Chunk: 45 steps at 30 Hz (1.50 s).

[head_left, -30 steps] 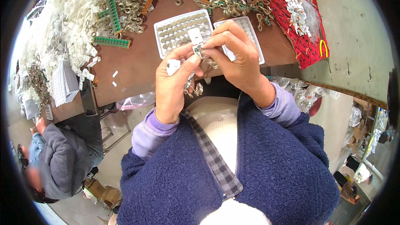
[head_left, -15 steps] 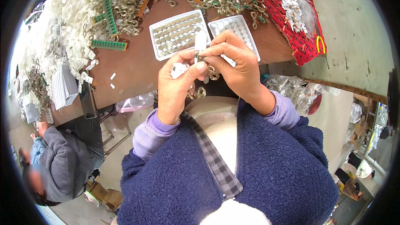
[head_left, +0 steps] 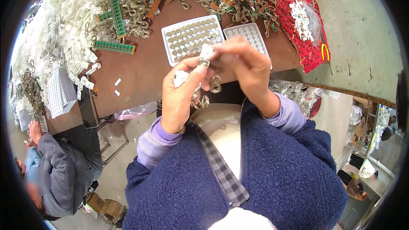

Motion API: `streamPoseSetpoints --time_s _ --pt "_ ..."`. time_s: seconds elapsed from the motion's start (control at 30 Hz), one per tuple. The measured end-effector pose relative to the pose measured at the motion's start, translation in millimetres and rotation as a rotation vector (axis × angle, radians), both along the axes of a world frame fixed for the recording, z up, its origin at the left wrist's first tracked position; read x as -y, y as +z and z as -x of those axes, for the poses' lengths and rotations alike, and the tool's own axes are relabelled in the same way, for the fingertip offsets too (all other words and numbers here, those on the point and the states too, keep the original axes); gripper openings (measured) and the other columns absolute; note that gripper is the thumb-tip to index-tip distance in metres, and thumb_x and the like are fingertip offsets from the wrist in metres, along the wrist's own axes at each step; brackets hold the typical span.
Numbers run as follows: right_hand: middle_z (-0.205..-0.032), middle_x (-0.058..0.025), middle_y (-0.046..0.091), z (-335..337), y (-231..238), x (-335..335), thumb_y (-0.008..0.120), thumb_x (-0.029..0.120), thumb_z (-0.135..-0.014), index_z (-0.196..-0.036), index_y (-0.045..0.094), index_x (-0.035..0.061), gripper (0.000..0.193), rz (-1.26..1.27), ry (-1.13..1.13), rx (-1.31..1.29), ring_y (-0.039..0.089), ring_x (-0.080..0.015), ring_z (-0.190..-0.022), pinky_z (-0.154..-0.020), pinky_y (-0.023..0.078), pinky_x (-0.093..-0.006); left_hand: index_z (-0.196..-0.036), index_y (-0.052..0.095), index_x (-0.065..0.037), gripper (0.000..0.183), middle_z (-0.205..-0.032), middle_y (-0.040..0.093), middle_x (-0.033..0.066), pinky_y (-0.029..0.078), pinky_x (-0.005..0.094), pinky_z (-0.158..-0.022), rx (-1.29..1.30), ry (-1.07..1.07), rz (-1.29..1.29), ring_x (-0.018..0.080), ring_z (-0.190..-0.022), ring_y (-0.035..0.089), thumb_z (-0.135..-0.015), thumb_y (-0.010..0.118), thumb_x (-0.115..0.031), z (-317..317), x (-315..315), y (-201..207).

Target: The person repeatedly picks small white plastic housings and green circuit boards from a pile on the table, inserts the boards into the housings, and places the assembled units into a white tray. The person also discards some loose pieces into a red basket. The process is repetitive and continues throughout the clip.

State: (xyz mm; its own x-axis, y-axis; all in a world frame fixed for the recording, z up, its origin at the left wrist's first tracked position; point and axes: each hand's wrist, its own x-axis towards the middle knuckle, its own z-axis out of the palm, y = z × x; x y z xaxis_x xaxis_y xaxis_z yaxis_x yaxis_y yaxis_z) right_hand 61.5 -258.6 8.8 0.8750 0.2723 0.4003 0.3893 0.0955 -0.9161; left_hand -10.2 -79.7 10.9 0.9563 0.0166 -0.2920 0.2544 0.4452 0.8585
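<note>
Over the brown table [head_left: 136,76], near edge: one left hand [head_left: 177,99], thumb and forefinger pinching a small white piece [head_left: 206,51]; a white wad [head_left: 180,78] sits in its curled fingers. Coiled wire [head_left: 216,84], hanging just below. One right hand [head_left: 252,70], fingers narrowed at the small white piece's right side; blurred, grip cannot be told. Beyond: one white tray [head_left: 165,42], holding grey discs [head_left: 191,34]; beside it, one smaller tray [head_left: 262,40]. Far right: red cloth [head_left: 313,59].
</note>
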Motion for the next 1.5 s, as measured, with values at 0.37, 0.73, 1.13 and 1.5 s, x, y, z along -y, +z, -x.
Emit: streamPoseSetpoints --time_s 0.37,0.73,1.13,1.5 --pt "-0.091 -0.0118 0.067 -52 -17 1 0.075 -0.006 -0.078 -0.096 0.070 0.0043 0.021 0.413 -0.186 0.501 0.063 -0.0357 -0.087 -0.077 0.052 -0.0456 -0.128 0.069 -0.002 0.027 -0.101 0.079 0.0046 0.044 0.0184 -0.052 -0.022 0.135 -0.125 0.0023 -0.076 0.065 -0.104 0.073 -0.013 -11 12 3" --pt "-0.091 -0.0089 0.071 0 5 41 0.082 -0.006 -0.078 -0.098 0.073 0.0047 0.024 0.171 -0.218 0.409 0.068 -0.0306 -0.086 -0.074 0.055 -0.0395 -0.122 0.074 -0.002 0.028 -0.097 0.072 0.0000 0.050 0.0198 -0.066 0.100 -0.017 -0.215 0.0052 -0.080 0.066 -0.097 0.084 -0.007 -13 47 13" --pt "-0.104 -0.0108 0.075 7 10 47 0.078 -0.004 -0.087 -0.114 0.077 0.0028 0.028 0.232 -0.135 0.141 0.070 -0.0265 -0.097 -0.086 0.055 -0.0371 -0.121 0.074 0.000 0.022 -0.101 0.080 0.0063 0.051 0.0209 -0.066 0.128 -0.092 -0.230 0.0056 -0.077 0.066 -0.106 0.074 -0.015 -11 35 16" --pt "-0.093 -0.0133 0.065 19 4 69 0.077 -0.003 -0.079 -0.098 0.067 0.0028 0.022 0.299 -0.417 0.272 0.064 -0.0361 -0.090 -0.078 0.052 -0.0450 -0.125 0.072 -0.002 0.026 -0.101 0.077 0.0043 0.042 0.0182 -0.052 0.121 -0.212 -0.259 0.0054 -0.073 0.065 -0.105 0.073 -0.018 -16 62 14"
